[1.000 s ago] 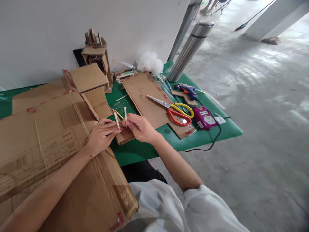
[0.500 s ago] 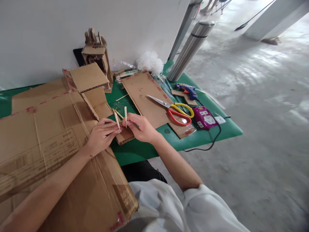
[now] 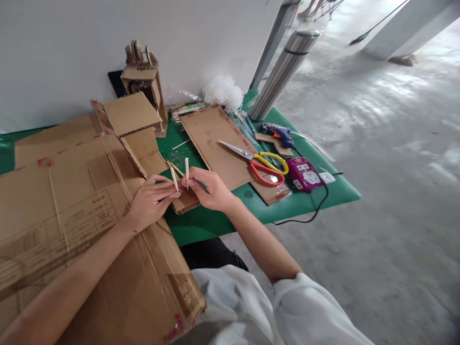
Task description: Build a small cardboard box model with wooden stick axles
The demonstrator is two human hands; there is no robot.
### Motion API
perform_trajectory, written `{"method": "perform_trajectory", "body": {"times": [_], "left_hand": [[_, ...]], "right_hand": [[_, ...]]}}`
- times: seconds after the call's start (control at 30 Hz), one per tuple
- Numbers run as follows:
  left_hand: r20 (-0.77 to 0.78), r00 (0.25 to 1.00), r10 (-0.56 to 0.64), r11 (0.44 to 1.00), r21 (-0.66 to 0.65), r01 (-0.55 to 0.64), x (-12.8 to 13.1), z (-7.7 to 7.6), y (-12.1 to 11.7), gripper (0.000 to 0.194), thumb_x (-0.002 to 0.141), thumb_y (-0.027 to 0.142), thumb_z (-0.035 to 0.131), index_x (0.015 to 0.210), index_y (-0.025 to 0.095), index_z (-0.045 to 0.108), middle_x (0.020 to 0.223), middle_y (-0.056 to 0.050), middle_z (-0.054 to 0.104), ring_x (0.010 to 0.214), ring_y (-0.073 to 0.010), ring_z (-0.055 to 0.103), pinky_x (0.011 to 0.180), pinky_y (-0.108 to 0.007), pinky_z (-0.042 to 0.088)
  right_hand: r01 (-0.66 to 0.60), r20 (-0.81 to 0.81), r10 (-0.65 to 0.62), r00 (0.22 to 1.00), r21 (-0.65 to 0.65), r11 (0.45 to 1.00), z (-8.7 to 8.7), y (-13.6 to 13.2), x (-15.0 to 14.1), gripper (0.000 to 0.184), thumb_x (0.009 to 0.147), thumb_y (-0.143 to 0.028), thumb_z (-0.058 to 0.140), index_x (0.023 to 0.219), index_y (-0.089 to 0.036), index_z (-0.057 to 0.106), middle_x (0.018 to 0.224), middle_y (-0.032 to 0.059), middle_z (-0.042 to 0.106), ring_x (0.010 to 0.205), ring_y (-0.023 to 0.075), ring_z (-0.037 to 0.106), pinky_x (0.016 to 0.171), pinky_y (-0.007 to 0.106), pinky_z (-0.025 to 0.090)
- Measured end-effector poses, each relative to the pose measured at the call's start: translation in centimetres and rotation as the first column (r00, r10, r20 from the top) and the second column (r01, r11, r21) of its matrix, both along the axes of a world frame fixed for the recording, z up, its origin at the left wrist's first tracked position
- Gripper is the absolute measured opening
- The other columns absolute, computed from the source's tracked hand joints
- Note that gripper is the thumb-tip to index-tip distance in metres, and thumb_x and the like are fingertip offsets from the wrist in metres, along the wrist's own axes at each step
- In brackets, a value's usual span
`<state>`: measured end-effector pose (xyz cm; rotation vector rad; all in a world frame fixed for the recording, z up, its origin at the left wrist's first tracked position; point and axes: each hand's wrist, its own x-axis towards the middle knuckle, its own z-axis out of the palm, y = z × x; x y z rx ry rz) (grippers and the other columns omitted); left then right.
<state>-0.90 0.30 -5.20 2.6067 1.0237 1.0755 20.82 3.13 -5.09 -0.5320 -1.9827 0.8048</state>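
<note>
Stretching away on the right, a grey floor (image 3: 388, 158) shines with patches of light around a pale pillar (image 3: 413, 33), while a white wall (image 3: 89, 52) rises behind a green-topped table (image 3: 212, 230). A flattened carton (image 3: 118, 273), creased and printed, covers the table's left side and juts past the near edge. To its right lies a brown cardboard sheet (image 3: 212, 139); near the wall stand a cardboard model (image 3: 140, 74) and, farther right, a steel flask (image 3: 283, 74). Red-and-yellow scissors (image 3: 268, 170) lie with their blades over the sheet, just beside a purple power strip (image 3: 304, 175). Beyond sit a blue glue gun (image 3: 282, 134) and a heap of white string (image 3: 223, 93).

At the carton's edge, the left hand (image 3: 153, 199) grips a pale stick (image 3: 174, 176) in its fingertips, and the right hand (image 3: 212, 191) pinches a second stick (image 3: 187, 167). Both sticks point upward, side by side but apart, above a small cardboard piece (image 3: 185, 205); fingers hide whether their lower ends touch it.
</note>
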Motion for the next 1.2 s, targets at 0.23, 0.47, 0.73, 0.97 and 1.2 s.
{"method": "perform_trajectory", "body": {"times": [0.23,0.47,0.73,0.97,1.2], "left_hand": [[-0.017,1.000,-0.008,1.000,0.021,0.008,0.2,0.5,-0.1,0.020,0.098,0.026,0.061,0.109,0.030,0.077,0.104,0.000,0.080,0.096,-0.0195,0.071,0.089,-0.039,0.055],[-0.029,1.000,0.008,0.999,-0.044,-0.009,0.0,0.5,-0.1,0.020,0.099,0.030,0.060,0.105,0.031,0.079,0.102,0.000,0.080,0.100,-0.0217,0.070,0.091,-0.042,0.055],[-0.026,1.000,0.006,0.997,-0.071,-0.008,0.1,0.7,-0.3,0.019,0.099,0.029,0.060,0.098,0.028,0.080,0.102,-0.001,0.080,0.098,-0.0212,0.071,0.089,-0.041,0.053],[0.011,1.000,-0.007,0.996,-0.088,0.008,0.2,0.7,-0.3,0.019,0.099,0.028,0.060,0.100,0.028,0.079,0.102,-0.001,0.080,0.100,-0.0214,0.070,0.090,-0.042,0.053],[0.015,1.000,-0.008,0.996,-0.085,0.009,0.2,0.8,-0.4,0.019,0.099,0.029,0.060,0.106,0.028,0.078,0.103,-0.002,0.080,0.100,-0.0212,0.069,0.092,-0.042,0.053]], "right_hand": [[-0.001,0.003,0.001,1.000,-0.010,1.000,0.0,-0.1,0.0,0.021,0.102,-0.024,0.041,0.090,-0.019,0.058,0.087,0.0050,0.062,0.081,0.0153,0.059,0.076,0.029,0.047],[-0.004,0.027,0.005,1.000,-0.024,1.000,0.1,-0.2,0.0,0.026,0.104,-0.032,0.040,0.090,-0.019,0.058,0.087,0.0057,0.064,0.081,0.0161,0.060,0.078,0.031,0.047],[0.297,0.229,-0.282,0.932,-0.032,0.954,1.0,-0.8,2.2,0.021,0.099,-0.020,0.043,0.107,-0.017,0.063,0.100,0.0080,0.070,0.089,0.0181,0.064,0.078,0.030,0.046],[0.363,0.837,-0.144,0.529,-0.070,0.929,-0.1,-1.4,2.8,0.018,0.089,-0.025,0.057,0.106,-0.020,0.063,0.104,0.0094,0.075,0.089,0.0247,0.069,0.065,0.030,0.039],[0.443,0.873,-0.153,0.463,-0.078,0.893,0.0,-1.1,2.4,0.017,0.085,-0.033,0.063,0.090,-0.018,0.068,0.091,0.0160,0.076,0.083,0.0305,0.070,0.062,0.033,0.040]]}}
